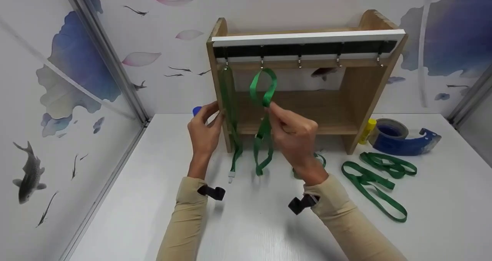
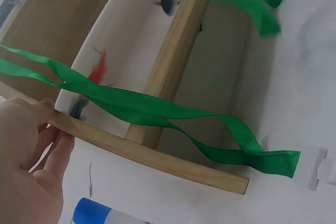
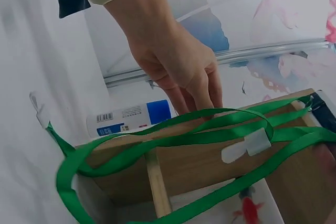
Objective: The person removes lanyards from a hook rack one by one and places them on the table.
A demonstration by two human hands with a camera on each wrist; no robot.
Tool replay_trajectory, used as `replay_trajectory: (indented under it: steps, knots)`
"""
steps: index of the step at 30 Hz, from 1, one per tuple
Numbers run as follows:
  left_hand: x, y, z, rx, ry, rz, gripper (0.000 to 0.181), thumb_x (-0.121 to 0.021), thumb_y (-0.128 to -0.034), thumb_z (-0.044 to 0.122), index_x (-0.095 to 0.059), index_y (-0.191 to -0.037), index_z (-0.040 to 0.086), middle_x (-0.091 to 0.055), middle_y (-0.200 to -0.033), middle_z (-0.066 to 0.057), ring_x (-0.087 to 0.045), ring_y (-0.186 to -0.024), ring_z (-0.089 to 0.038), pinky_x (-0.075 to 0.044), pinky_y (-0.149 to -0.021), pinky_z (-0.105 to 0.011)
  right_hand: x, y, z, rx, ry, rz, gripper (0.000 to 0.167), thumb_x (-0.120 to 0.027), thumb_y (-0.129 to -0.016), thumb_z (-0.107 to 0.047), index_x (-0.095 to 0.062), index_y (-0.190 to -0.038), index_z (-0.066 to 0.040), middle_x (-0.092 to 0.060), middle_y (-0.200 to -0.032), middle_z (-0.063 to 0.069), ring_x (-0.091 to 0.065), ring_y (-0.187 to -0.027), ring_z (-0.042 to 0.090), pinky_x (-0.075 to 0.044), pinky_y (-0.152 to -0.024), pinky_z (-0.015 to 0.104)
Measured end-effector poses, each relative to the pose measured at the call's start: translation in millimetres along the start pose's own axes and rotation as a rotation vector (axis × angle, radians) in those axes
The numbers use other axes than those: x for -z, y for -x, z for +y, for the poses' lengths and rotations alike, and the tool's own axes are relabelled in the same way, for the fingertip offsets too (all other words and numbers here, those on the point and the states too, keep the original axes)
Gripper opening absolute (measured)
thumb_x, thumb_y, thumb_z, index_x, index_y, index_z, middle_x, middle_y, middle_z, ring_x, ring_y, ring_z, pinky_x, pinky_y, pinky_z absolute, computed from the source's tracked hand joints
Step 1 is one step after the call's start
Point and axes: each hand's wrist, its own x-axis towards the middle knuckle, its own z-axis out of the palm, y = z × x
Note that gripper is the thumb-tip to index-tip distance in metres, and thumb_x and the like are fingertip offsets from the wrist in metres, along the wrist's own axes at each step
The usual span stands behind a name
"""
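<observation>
My left hand [image 1: 205, 134] grips the left side panel of a wooden shelf [image 1: 292, 99], its thumb and fingers on either side of the panel's edge. Between the right hand's [image 1: 294, 132] thumb and fingers a green lanyard [image 1: 274, 82] is pinched. Its upper loop stands just below the second hook [image 1: 262, 63]; whether they touch I cannot tell. Another green lanyard [image 1: 230, 99] hangs from the leftmost hook, with a whitish clip [image 1: 231, 174] at its lower end. In the right wrist view, the right hand barely shows at the right edge.
More green lanyards [image 1: 388, 206] lie on the white table at right, one partly behind my right wrist. A blue tape dispenser [image 1: 403, 147] and a yellow tube [image 1: 368, 131] stand beside the shelf. A blue-capped white tube [image 3: 128, 119] is left of the shelf.
</observation>
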Motion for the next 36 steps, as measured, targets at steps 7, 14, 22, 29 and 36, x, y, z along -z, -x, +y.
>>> replay_trajectory:
  steps: [7, 14, 22, 29, 36]
  knots:
    - [2.3, -0.3, -0.9, 0.001, -0.014, 0.002, 0.031, -0.077, -0.1030, 0.017, -0.075, -0.134, 0.014, -0.078, -0.133, -0.003, -0.074, -0.128, -0.019, -0.064, -0.102, -0.036, 32.7, 11.6, -0.9, 0.001, 0.045, -0.375, 0.033, -0.078, -0.094, 0.008, -0.085, -0.120, -0.010, -0.086, -0.107, 0.007, -0.081, -0.083, 0.019, -0.064, -0.078, 0.017]
    - [4.9, 0.0, -1.6, 0.002, -0.032, -0.001, 0.032, -0.077, -0.1030, 0.018, -0.075, -0.135, 0.015, -0.078, -0.133, -0.002, -0.074, -0.128, -0.018, -0.064, -0.102, -0.035, 58.7, 22.9, 2.5, -0.213, 0.069, -0.530, 0.031, -0.074, -0.100, -0.002, -0.086, -0.120, -0.023, -0.085, -0.101, -0.004, -0.060, -0.072, 0.009, -0.055, -0.059, 0.021]
    - [5.4, 0.2, -2.2, 0.011, -0.028, -0.003, 0.032, -0.076, -0.1037, 0.019, -0.074, -0.135, 0.016, -0.078, -0.134, -0.001, -0.073, -0.129, -0.017, -0.064, -0.103, -0.034, 65.7, 23.8, 4.6, -0.413, 0.005, -0.594, 0.029, -0.067, -0.106, -0.007, -0.083, -0.125, -0.021, -0.083, -0.101, -0.006, -0.071, -0.071, 0.009, -0.063, -0.067, 0.022]
    - [3.6, -0.2, -1.6, 0.009, -0.017, -0.008, 0.032, -0.076, -0.1033, 0.017, -0.074, -0.135, 0.015, -0.077, -0.134, -0.003, -0.073, -0.129, -0.020, -0.064, -0.103, -0.037, 61.6, 26.2, -4.8, -0.479, -0.045, -0.690, 0.026, -0.070, -0.107, -0.022, -0.080, -0.131, -0.025, -0.084, -0.115, -0.004, -0.079, -0.088, 0.011, -0.066, -0.082, 0.024]
    - [0.6, 0.6, -0.3, 0.025, -0.013, -0.009, 0.032, -0.076, -0.1035, 0.018, -0.074, -0.135, 0.015, -0.077, -0.134, -0.004, -0.073, -0.129, -0.020, -0.064, -0.103, -0.036, 53.8, 26.4, -15.8, -0.466, -0.051, -0.742, 0.026, -0.079, -0.101, -0.020, -0.083, -0.125, -0.030, -0.079, -0.103, -0.012, -0.063, -0.092, 0.011, -0.058, -0.078, 0.027]
